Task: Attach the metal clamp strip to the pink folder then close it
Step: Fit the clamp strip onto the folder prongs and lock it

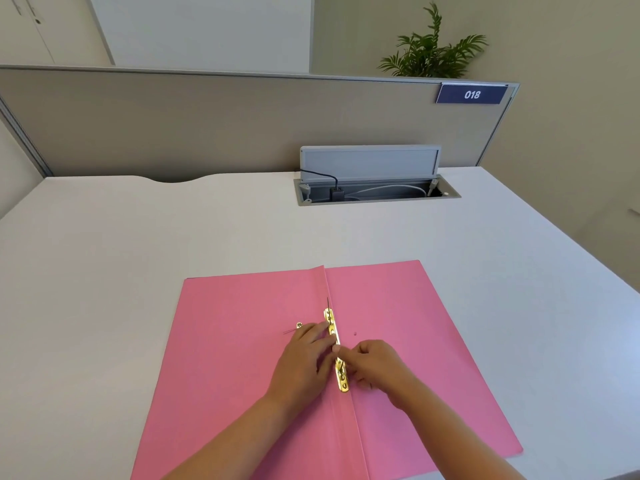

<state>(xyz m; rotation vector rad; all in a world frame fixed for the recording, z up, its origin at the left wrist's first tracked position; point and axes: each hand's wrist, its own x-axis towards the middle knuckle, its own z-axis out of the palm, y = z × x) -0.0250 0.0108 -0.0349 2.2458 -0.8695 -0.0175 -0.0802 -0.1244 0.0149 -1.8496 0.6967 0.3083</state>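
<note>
The pink folder (239, 344) lies open and flat on the white desk. A gold metal clamp strip (330, 323) runs along its centre fold. My left hand (304, 362) presses fingers onto the strip from the left. My right hand (372, 363) pinches the strip's middle from the right. A thin prong stands up at the strip's far end. A small gold metal piece (299, 325) lies loose on the left flap, just beyond my left fingers. A small punched hole (355, 333) shows on the right flap.
An open cable hatch (377, 192) with its lid raised sits in the white desk (104, 258) at the back, holding a black plug and cables. A grey partition (173, 123) with a blue "018" label (471, 94) closes off the far edge.
</note>
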